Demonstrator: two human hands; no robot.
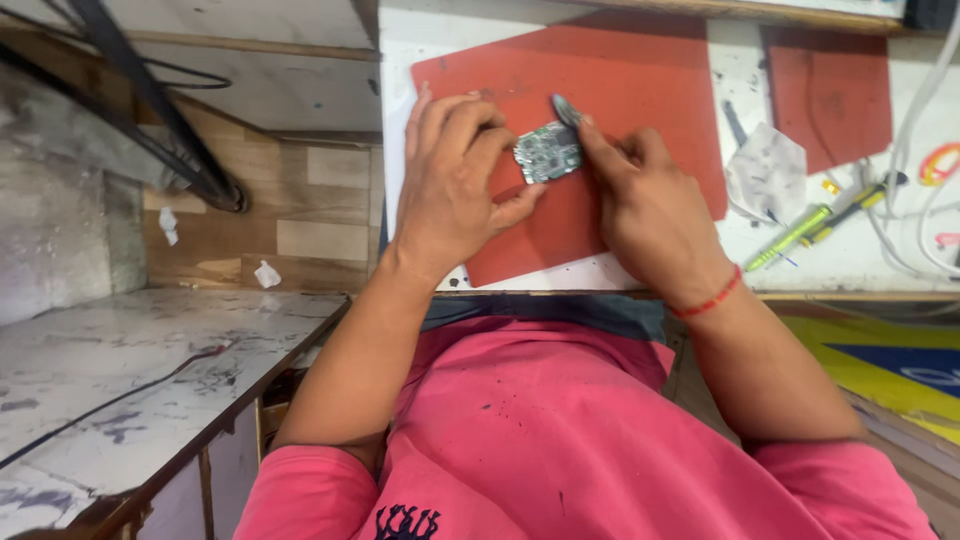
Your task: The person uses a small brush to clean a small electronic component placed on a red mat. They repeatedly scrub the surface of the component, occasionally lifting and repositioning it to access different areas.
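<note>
The left hand (450, 185) clamps the small circuit board (548, 152) on the red mat (640, 90); right hand (645, 205) fingers pinch a thin metal tool (566, 108) — a slip could gouge components.

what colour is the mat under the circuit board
Red; the mat under the circuit board shows best in the head view.

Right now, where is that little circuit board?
In the head view the small circuit board sits over the red mat, pinched between the left hand and the right hand, upper middle of the picture.
</note>
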